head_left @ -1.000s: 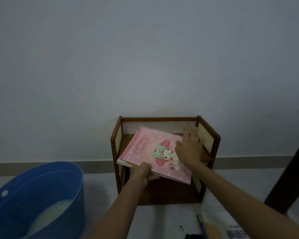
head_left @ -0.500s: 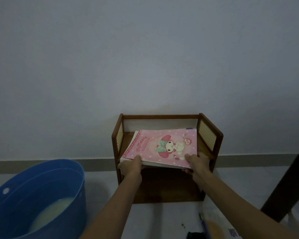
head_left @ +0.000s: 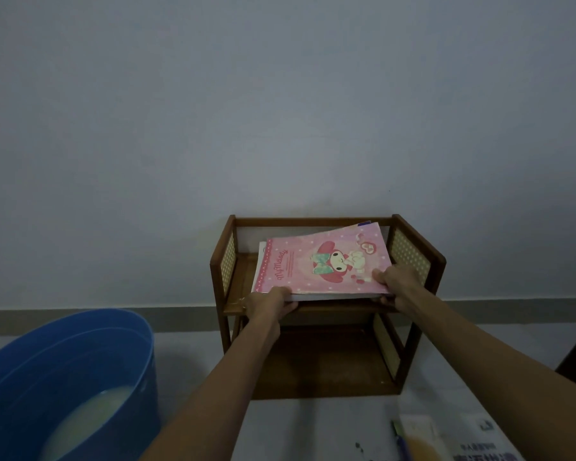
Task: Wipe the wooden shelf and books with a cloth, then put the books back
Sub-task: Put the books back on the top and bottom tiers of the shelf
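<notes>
Left hand (head_left: 269, 302) pinching near-left corner of book stack (head_left: 320, 261), thumb on pink cover; right hand (head_left: 398, 284) pinching near-right corner the same way. Stack half on top tier of wooden shelf (head_left: 413, 331), far edge tilted up beyond both hands. Thin, floppy, glossy covers, likely slippery and light; best gripped at near edge with fingers underneath, else sheets fan out. Blue bucket (head_left: 80, 361) well left of left hand.
</notes>
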The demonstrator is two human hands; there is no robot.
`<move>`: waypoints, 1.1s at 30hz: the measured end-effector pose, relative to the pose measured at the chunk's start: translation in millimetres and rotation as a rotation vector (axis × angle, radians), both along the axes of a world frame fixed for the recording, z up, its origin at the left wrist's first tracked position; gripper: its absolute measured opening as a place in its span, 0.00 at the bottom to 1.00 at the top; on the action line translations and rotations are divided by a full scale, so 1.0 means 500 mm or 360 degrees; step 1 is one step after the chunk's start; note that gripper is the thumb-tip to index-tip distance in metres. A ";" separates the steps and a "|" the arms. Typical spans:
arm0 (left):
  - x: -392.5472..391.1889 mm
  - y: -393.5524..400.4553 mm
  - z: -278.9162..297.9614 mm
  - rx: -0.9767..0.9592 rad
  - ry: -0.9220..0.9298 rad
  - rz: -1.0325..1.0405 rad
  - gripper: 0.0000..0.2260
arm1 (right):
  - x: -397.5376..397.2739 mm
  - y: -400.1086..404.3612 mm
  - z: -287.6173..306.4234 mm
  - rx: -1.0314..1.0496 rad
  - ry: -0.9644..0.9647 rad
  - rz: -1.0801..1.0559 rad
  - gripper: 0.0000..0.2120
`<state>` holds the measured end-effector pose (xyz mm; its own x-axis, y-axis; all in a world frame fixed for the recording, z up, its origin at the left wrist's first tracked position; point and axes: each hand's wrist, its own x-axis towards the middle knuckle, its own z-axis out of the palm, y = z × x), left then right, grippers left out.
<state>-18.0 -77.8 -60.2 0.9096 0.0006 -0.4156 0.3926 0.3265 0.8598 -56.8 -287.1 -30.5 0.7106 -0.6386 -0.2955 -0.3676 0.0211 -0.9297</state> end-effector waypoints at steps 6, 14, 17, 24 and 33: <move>0.027 0.018 0.014 0.0235 -0.0059 -0.0211 0.21 | 0.034 0.003 -0.038 -0.0190 0.0116 -0.0004 0.15; 0.005 0.044 -0.037 0.1521 -0.0565 -0.0065 0.28 | 0.015 0.017 -0.109 -0.1101 0.0027 0.0288 0.30; -0.001 0.046 -0.047 0.1739 -0.0517 -0.0028 0.38 | -0.024 0.017 -0.118 -0.1198 0.0030 0.0497 0.47; -0.015 0.035 -0.076 0.2344 -0.0885 -0.0014 0.27 | -0.036 -0.011 -0.118 -0.1245 -0.0194 0.0538 0.35; 0.023 0.045 -0.056 0.1882 -0.0963 -0.0190 0.21 | -0.034 -0.015 -0.124 -0.1141 -0.0142 0.0560 0.36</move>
<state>-6.5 -55.2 -88.1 0.9691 -0.0135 0.2462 -0.1749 -0.7413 0.6480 -74.0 -294.6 -92.7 0.9072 -0.3852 0.1693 -0.1649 -0.6957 -0.6992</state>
